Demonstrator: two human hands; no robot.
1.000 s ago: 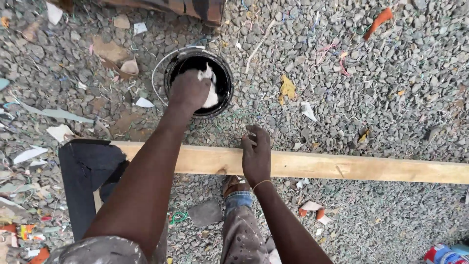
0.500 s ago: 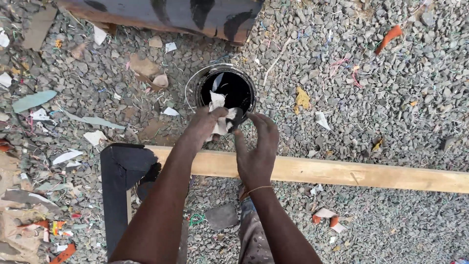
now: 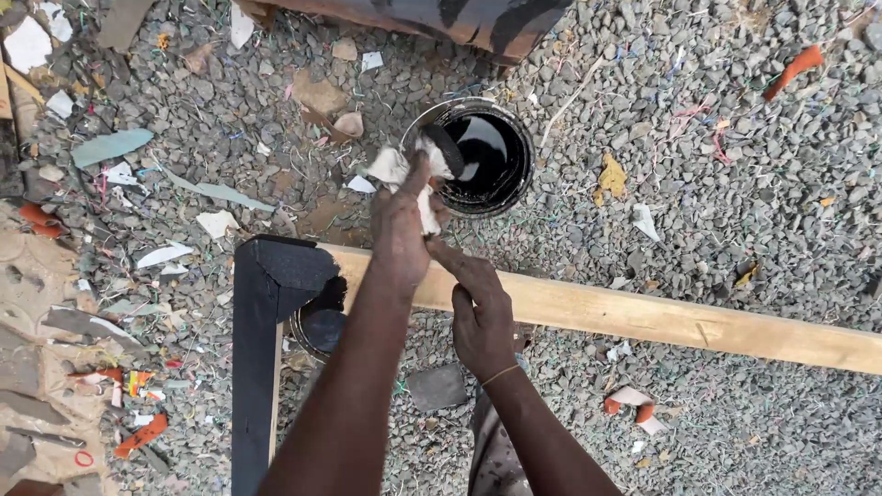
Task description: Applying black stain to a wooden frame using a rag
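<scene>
White rag [image 3: 404, 179], stained black, is gripped in the left hand [image 3: 400, 230] just short of the black paint tin [image 3: 482, 156], which lies straight ahead. Right hand [image 3: 478, 308] pinches the rag's lower end, nearer the plank [image 3: 661, 317] running left to right.

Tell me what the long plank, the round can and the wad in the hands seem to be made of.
Plank: bare, unfinished wood, pale with visible grain; its left end is coated matte black. Can: probably metal, judging by its thin shiny rim, holding glossy black liquid. Wad gripped by the left hand, with the right hand touching it: seemingly soft whitish cloth, crumpled and black-stained.
</scene>
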